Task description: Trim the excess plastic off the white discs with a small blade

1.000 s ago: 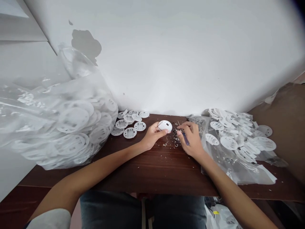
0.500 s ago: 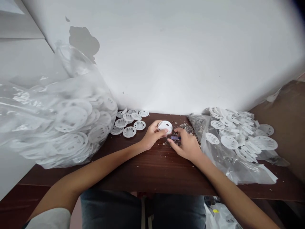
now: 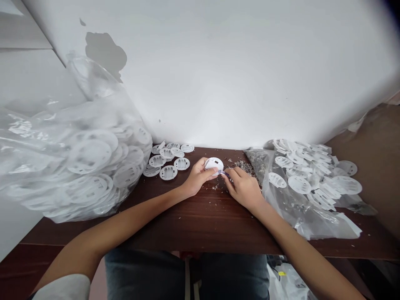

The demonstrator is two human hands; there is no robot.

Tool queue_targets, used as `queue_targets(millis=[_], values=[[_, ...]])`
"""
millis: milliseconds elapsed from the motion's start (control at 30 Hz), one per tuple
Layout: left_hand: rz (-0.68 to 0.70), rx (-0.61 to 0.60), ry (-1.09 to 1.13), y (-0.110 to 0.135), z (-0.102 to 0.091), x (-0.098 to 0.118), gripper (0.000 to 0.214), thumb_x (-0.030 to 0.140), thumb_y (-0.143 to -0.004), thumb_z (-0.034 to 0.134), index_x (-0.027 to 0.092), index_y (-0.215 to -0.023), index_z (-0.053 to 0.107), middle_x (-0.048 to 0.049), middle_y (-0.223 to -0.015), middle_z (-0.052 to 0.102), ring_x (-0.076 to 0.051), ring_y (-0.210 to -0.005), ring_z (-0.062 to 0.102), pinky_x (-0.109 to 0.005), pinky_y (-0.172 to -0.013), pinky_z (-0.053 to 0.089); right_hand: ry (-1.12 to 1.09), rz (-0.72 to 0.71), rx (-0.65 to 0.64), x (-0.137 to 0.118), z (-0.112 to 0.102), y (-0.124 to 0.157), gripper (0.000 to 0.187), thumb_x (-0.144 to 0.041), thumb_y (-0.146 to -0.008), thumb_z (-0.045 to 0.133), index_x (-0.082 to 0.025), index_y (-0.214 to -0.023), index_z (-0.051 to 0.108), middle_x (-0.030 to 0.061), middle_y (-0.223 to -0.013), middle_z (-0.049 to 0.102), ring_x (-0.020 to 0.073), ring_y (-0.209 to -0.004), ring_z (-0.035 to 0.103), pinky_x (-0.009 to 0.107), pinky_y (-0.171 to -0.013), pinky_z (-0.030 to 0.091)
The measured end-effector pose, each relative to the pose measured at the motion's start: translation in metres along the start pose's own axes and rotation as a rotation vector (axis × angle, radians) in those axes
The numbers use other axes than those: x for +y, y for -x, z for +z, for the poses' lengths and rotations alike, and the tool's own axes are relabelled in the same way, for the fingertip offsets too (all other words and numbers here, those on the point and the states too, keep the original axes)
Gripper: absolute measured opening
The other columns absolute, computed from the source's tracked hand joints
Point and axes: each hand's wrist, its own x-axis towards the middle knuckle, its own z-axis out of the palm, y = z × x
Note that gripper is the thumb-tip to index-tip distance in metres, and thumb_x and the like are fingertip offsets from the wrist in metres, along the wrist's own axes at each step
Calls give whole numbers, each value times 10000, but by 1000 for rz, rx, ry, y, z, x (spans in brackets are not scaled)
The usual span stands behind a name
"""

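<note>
Left fingers (image 3: 210, 170) clamp a white plastic disc (image 3: 213, 163) just over the tabletop (image 3: 200, 221).
Right fingers (image 3: 230, 177) pinch a small blue tool (image 3: 223, 172) at the disc's edge; its tip is hard to see. The disc looks light and stiff, so hold its rim. Shavings (image 3: 245, 167) lie nearby.

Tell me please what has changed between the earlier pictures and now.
The right hand has moved left, toward the left hand, and its small purple-handled tool now reaches the edge of the white plastic disc. Nothing was taken up or let go. The left hand keeps its hold on the disc, and the loose discs and the plastic bag of discs stay in place.
</note>
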Motion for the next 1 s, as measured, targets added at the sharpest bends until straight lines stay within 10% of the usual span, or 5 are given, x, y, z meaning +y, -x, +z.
queue_targets(millis=[667, 1000], values=[[30, 17, -101, 3, 3, 2, 386, 365, -785, 826, 193, -1033, 586, -39, -1057, 676, -191, -1014, 657, -350, -884, 593, 80, 55, -4, -11, 6, 4, 343, -382, -1098, 386, -196, -1061, 671, 69, -874, 658, 182, -714, 610, 316, -553, 286], [254, 123, -323, -3, -1, -12, 344, 367, -816, 792, 200, -1037, 587, -14, -959, 652, -146, -855, 617, -264, -792, 506, -20, 117, 11, -1, 8, 4, 321, -410, -1073, 437, -194, -1059, 674, 70, -938, 696, 184, -718, 629, 302, -595, 358]])
